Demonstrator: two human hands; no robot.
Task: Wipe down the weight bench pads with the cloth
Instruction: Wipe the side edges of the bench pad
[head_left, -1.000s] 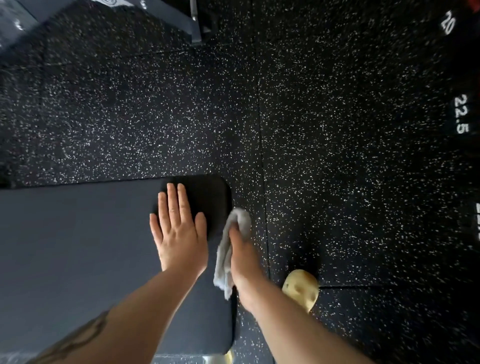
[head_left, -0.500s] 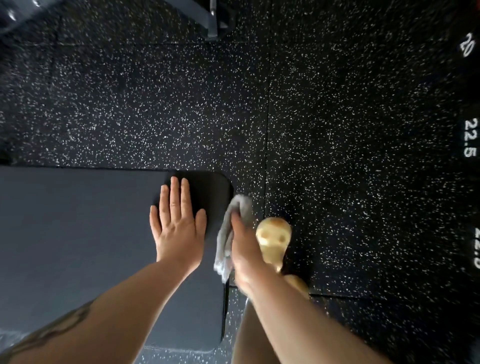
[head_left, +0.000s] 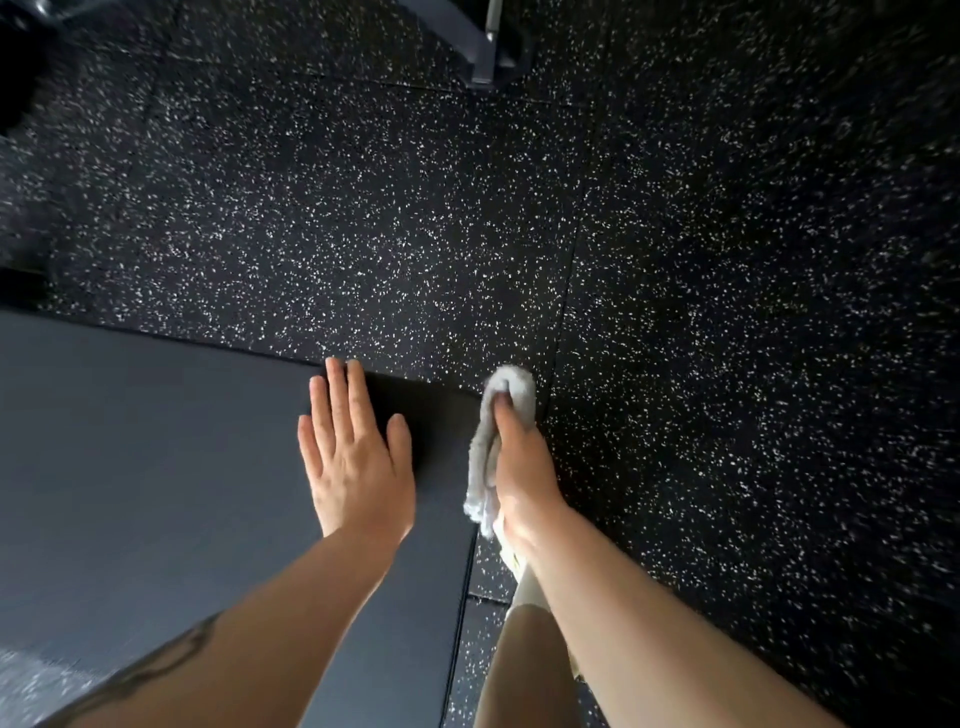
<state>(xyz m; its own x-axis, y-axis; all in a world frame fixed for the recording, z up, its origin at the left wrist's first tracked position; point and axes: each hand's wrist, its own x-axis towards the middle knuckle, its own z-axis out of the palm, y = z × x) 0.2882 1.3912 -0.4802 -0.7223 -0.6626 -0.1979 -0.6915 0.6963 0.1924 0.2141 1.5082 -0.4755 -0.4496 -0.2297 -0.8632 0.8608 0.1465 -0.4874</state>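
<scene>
**Wiping the end edge of the bench pad**

Nearest the wearer, just under the right forearm: a bare leg (head_left: 524, 670), close beside the pad's side. Worth keeping clear of the wiping stroke.

Next out, right hand (head_left: 519, 467), fingers curled round the cloth (head_left: 485, 452) and gripping it, bunched and pressed against the right-hand edge of the weight bench pad (head_left: 156, 467). Cloth draped between palm and pad edge, one end poking out beyond the fingertips, the other hanging below the wrist. Best run along the whole edge in one steady stroke toward the rounded corner just ahead of the fingertips, then wrapped round it, with firm, even pressure so the fabric stays flat against the vinyl rather than rolling up. Probably worth refolding if the bunch keeps only a narrow strip in contact.

Left of that, left hand (head_left: 356, 457) laid flat on the pad top, fingers straight and together, holding nothing, simply bracing. Good as a steady point; to be shifted once the top surface under it needs wiping.

Beyond both hands: speckled rubber floor (head_left: 415, 234), and farthest off a metal frame leg (head_left: 483, 47).
</scene>
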